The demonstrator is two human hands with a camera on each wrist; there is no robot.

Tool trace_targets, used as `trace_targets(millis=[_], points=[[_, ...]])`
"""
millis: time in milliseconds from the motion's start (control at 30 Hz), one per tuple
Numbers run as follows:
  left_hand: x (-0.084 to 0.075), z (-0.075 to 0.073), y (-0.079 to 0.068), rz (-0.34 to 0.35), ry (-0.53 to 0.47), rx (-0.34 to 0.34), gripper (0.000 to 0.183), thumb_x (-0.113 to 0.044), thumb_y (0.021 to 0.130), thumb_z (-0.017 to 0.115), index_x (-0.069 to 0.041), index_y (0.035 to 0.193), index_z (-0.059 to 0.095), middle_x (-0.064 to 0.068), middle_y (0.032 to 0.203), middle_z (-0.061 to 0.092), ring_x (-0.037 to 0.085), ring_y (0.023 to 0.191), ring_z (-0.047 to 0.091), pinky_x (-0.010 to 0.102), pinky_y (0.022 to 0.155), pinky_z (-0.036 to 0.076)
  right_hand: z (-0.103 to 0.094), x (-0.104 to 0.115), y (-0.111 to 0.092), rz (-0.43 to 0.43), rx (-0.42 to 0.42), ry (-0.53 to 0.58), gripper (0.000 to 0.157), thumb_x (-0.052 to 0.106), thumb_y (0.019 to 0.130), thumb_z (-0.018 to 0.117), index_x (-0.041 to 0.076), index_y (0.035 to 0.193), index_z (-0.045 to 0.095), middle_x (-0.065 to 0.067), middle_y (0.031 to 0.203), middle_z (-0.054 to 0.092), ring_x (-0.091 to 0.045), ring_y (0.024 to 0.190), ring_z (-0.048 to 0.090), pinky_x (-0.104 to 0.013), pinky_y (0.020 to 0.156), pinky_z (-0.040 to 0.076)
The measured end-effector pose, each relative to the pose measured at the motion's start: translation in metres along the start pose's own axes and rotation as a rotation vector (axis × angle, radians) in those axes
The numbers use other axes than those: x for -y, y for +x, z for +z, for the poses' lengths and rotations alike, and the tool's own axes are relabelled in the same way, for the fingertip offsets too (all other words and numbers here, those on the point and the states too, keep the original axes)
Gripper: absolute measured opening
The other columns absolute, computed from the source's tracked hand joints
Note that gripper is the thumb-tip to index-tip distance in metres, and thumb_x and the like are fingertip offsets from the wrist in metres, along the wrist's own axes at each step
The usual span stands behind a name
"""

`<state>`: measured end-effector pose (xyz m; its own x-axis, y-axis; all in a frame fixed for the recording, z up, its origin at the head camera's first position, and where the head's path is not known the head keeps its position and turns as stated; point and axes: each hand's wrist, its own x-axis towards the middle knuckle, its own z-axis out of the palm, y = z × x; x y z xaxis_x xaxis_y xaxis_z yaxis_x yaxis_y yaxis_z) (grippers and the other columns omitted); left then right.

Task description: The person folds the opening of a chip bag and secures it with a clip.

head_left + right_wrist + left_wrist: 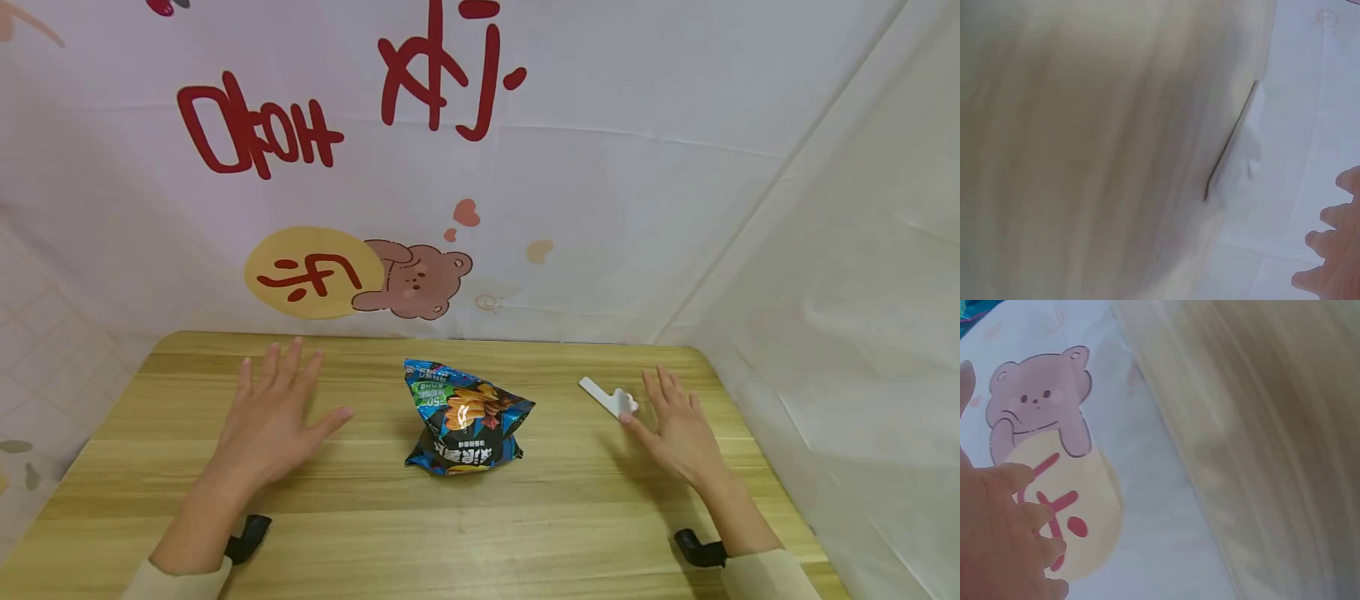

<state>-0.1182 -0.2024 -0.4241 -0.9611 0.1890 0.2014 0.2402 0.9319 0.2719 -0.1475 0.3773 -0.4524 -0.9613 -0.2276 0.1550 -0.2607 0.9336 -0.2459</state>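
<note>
A blue and black snack bag (468, 421) with chips printed on it stands in the middle of the wooden table. My left hand (272, 417) is spread to its left, fingers straight and thumb pointing towards the bag. On the other side, my right hand (681, 429) is spread too, with nothing in it. Just beyond its thumb lies a small white plastic piece (611, 398) with a straight handle and a scalloped end. In the right wrist view this white piece (1241, 150) shows edge-on near the table's far side.
The wooden table (360, 533) ends at a white cloth backdrop (600, 250) printed with a bear and red characters. More white cloth (847, 333) hangs along the right side. A black strap end (247, 537) sits at the left wrist, another (699, 548) at the right.
</note>
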Motion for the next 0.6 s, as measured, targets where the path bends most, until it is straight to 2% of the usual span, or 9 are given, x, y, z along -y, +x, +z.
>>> trace_targets(millis=[233,367,600], points=[[-0.013,-0.007,0.002,0.013,-0.009,-0.004,0.097,-0.069,0.098,0.057,-0.002,0.163,0.031,0.029,0.17,0.012,0.053,0.156,0.005,0.066,0.121,-0.01,-0.005,0.013,0.0,-0.02,-0.032,0.02,0.088,0.05,0.103,0.062,-0.002,0.164,0.024,-0.029,0.17,0.014,-0.052,0.155,0.015,-0.075,0.116,0.016],[-0.018,-0.009,0.003,0.024,-0.008,-0.022,0.097,-0.07,0.098,0.056,-0.002,0.163,0.032,0.029,0.169,0.016,0.053,0.156,0.009,0.067,0.121,-0.008,-0.007,0.022,0.0,-0.031,-0.045,0.043,0.087,0.048,0.103,0.062,0.0,0.165,0.024,-0.028,0.17,0.016,-0.051,0.155,0.018,-0.074,0.115,0.022],[-0.028,-0.009,0.004,0.037,-0.033,-0.073,0.096,-0.07,0.096,0.058,-0.004,0.163,0.035,0.028,0.169,0.02,0.049,0.157,0.012,0.067,0.123,0.001,-0.007,0.034,0.0,-0.048,-0.088,0.057,0.086,0.045,0.103,0.064,0.003,0.165,0.024,-0.027,0.169,0.022,-0.059,0.143,0.036,-0.074,0.105,0.036]])
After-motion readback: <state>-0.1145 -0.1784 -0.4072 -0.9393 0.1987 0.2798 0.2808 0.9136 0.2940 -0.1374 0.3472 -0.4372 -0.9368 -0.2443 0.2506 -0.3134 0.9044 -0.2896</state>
